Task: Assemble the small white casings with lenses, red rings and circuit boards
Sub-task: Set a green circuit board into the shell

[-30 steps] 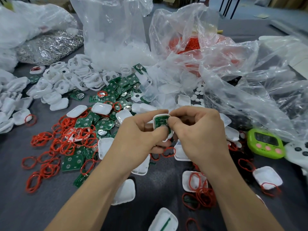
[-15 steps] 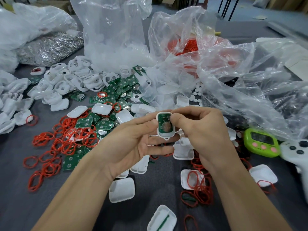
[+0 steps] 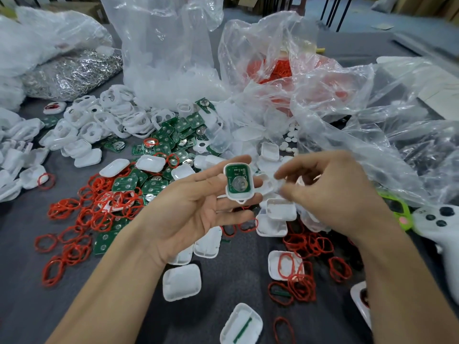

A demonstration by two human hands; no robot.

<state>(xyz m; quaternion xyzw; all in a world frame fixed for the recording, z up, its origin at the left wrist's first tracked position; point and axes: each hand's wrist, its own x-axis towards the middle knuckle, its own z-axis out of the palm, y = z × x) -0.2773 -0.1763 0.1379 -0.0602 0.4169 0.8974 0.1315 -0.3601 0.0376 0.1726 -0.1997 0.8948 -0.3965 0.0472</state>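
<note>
My left hand [image 3: 188, 214] lies palm up and pinches a small white casing [image 3: 238, 181] at its fingertips. A green circuit board with a round silver cell sits inside the casing, facing me. My right hand [image 3: 335, 194] is blurred, just right of the casing and apart from it, with its fingers loosely curled over loose white casing halves [image 3: 280, 209]. Nothing is plainly held in it. Red rings [image 3: 99, 209] and green circuit boards [image 3: 173, 135] lie heaped to the left. Small white lens discs [image 3: 290, 137] lie behind.
Open white casing frames [image 3: 104, 120] pile up at the back left. Clear plastic bags [image 3: 169, 58] stand behind, one holding red rings [image 3: 280, 68]. A bag of silver metal parts [image 3: 72, 73] is far left. A green timer [image 3: 400, 212] and a white controller [image 3: 444, 229] lie at right.
My right hand let go of the casing and moved right. My left hand opened flatter and now holds the casing alone, with the board seated inside it.
</note>
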